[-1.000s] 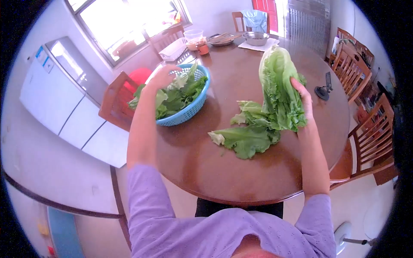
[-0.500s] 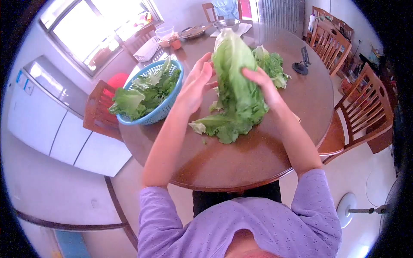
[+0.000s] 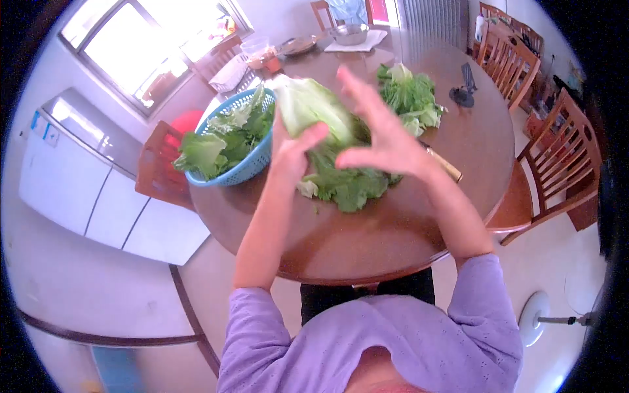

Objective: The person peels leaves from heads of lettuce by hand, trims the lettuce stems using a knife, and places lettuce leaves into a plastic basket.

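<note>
One lettuce (image 3: 314, 105) is in the left hand (image 3: 289, 152), above the tabletop (image 3: 373, 245), its grip wrapped about the side with the thumb across the front; the other fingers are mostly hidden. The right hand's (image 3: 395, 144) grip is spread wide and holds nothing, blurred beside the lettuce; whether the thumb touches it, I cannot tell. Loose leaves (image 3: 354, 193) lie below. Just left stands a blue basket (image 3: 244, 171) with more greens (image 3: 213, 147). Right of the hands are another leafy heap (image 3: 411, 98), a wooden handle (image 3: 448, 166) and a black stand (image 3: 462, 96). Farther back sits a metal bowl (image 3: 349, 35).
</note>
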`<action>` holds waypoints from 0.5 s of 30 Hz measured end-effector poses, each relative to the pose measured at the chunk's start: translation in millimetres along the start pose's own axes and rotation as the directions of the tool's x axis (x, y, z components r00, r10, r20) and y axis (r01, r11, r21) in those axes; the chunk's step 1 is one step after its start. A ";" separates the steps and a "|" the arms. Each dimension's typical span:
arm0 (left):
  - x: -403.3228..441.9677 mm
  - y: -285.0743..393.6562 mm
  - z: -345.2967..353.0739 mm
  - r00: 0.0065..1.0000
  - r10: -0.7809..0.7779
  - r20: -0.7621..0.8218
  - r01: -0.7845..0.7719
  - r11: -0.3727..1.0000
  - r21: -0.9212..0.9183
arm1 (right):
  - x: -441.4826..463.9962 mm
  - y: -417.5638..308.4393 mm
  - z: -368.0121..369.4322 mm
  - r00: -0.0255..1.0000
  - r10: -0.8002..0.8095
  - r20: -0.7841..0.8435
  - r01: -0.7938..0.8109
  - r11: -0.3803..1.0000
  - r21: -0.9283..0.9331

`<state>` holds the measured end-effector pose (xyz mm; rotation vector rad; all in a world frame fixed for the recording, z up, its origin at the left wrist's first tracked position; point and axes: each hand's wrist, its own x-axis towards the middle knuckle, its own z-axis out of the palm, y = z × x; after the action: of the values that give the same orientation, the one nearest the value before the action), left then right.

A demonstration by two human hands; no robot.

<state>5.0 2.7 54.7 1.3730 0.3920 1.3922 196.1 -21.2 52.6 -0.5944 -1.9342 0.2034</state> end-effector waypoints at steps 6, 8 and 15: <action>-31.5 76.0 -47.6 0.992 0.059 -0.112 -0.026 0.961 0.275 | -7.0 3.2 -87.1 0.938 0.282 -0.200 -0.330 0.903 -0.276; -42.2 117.3 -44.5 1.000 -0.015 -0.012 0.019 0.908 0.418 | -42.4 11.4 -102.1 0.903 0.395 -0.168 -0.429 0.819 -0.382; -76.7 121.1 -93.8 0.947 -0.322 0.017 0.094 0.324 0.941 | -141.5 23.5 -78.4 0.788 0.607 -0.103 -0.438 0.436 -0.786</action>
<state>-149.1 -63.2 90.0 2.2678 1.3555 0.7029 319.2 -80.2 -37.4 -1.8672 -1.9033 -0.2461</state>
